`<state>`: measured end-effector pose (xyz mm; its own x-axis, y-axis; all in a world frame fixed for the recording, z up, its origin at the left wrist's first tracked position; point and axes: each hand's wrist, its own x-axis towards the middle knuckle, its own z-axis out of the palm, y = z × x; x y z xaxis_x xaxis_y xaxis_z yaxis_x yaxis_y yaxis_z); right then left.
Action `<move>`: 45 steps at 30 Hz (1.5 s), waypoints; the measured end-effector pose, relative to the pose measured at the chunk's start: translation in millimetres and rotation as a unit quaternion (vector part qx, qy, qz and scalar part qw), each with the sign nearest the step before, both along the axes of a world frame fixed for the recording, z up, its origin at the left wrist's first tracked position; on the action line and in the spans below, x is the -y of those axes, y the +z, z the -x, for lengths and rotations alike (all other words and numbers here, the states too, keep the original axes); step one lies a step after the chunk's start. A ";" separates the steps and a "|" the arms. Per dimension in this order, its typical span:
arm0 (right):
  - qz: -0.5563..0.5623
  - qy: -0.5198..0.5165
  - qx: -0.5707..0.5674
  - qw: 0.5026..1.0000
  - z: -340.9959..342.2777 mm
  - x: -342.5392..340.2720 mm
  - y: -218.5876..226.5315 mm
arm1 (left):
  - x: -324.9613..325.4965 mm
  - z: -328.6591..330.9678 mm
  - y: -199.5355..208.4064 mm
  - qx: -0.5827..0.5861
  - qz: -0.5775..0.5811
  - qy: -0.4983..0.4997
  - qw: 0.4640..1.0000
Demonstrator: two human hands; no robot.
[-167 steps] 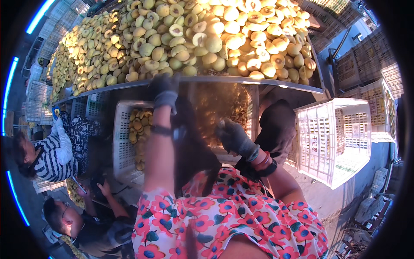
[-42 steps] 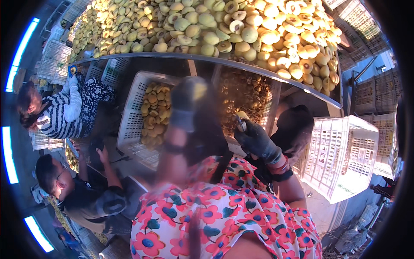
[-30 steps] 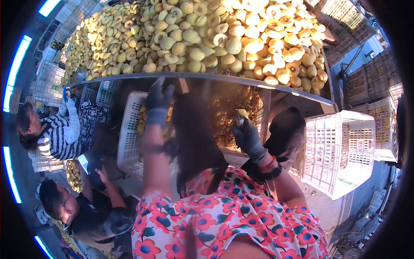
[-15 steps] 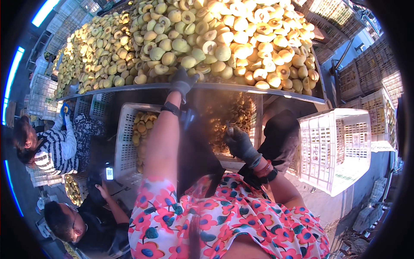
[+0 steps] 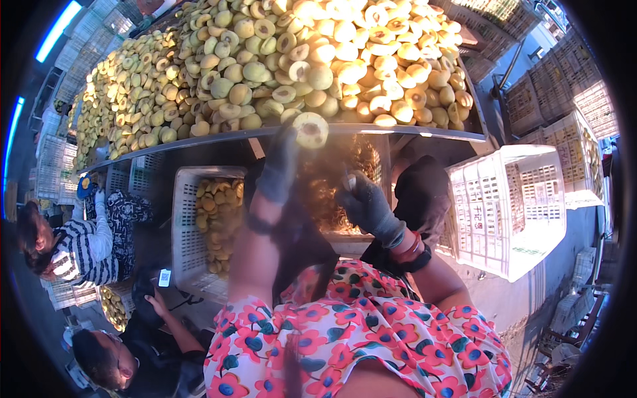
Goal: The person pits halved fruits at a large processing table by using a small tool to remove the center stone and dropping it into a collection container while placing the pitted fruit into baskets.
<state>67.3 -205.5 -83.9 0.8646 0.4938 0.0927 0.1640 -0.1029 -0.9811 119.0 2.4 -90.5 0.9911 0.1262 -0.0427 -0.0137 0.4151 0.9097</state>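
My left hand (image 5: pixel 280 162), in a grey glove and blurred by motion, is closed on a peach half (image 5: pixel 310 130) in front of the table's metal edge. The half's pale cut face with its darker middle is turned toward me. My right hand (image 5: pixel 370 207), gloved too, is curled to the right of it and a little nearer. A small pale bit shows at its fingertips; what it grips I cannot make out. Beyond both hands a big heap of yellow-green peach halves (image 5: pixel 232 76) covers the table. Below them a crate of brownish peelings or scraps (image 5: pixel 335 222) stands between my knees.
A white crate (image 5: pixel 188 229) of yellow peach pieces (image 5: pixel 213 225) stands left of my legs. Another white crate (image 5: pixel 468 212) is on the right, with stacked crates (image 5: pixel 557 99) behind. The table's metal rim (image 5: pixel 398 131) crosses ahead. Two people sit at left, one holding a phone (image 5: pixel 164 277).
My left hand has come back from the heap toward me and now holds a peach half. My right hand has shifted slightly and stays curled. The whole view has tilted a little.
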 end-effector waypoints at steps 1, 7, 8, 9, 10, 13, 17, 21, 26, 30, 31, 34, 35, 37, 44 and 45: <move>0.003 -0.018 -0.078 0.997 0.5 0.4 7.8 | 4.8 8.8 4.2 -0.002 0.001 -0.002 1.000; -0.067 0.005 -0.053 0.996 5.6 0.7 21.6 | 37.7 46.7 35.9 0.070 -0.163 0.006 0.984; -0.063 0.006 -0.096 0.993 6.8 0.5 23.3 | 42.0 49.3 35.6 0.071 -0.162 0.015 0.984; -0.058 0.005 -0.139 0.989 8.5 0.5 25.5 | 46.6 52.2 35.8 0.072 -0.160 0.024 0.984; -0.061 -0.016 -0.082 0.995 8.1 -0.4 20.3 | 49.5 54.1 35.3 0.093 -0.272 0.035 0.957; -0.063 -0.048 -0.015 0.997 7.3 -1.9 14.2 | 61.4 55.8 30.2 0.123 -0.357 0.065 0.924; -0.057 -0.061 -0.006 0.997 7.2 0.8 14.2 | 73.4 57.9 29.0 0.137 -0.367 0.112 0.913; -0.037 -0.080 0.009 0.996 8.9 -0.6 12.5 | 82.6 62.4 30.6 0.149 -0.371 0.146 0.905; -0.065 -0.081 -0.017 0.994 10.4 -2.5 9.9 | 84.7 64.4 31.7 0.149 -0.375 0.157 0.901; -0.032 -0.077 -0.004 0.997 10.4 -0.1 19.5 | 87.6 60.3 30.2 0.196 -0.379 0.152 0.892; -0.031 -0.072 0.002 0.997 9.8 -0.3 25.3 | 89.1 59.0 31.5 0.215 -0.395 0.171 0.877; -0.071 -0.042 0.011 0.997 7.5 -3.1 25.6 | 89.9 60.0 33.8 0.234 -0.406 0.197 0.861; -0.108 -0.018 0.016 0.994 7.6 -3.9 24.9 | 89.7 61.2 34.6 0.233 -0.399 0.204 0.863; -0.090 -0.001 -0.044 0.995 8.0 1.2 37.8 | 87.4 60.4 32.8 0.233 -0.393 0.202 0.866; 0.038 0.019 0.023 0.999 6.5 3.8 41.5 | 83.3 63.5 29.4 0.252 -0.423 0.188 0.850; 0.038 0.020 0.023 0.999 6.4 3.8 39.9 | 83.2 63.7 28.3 0.253 -0.412 0.184 0.856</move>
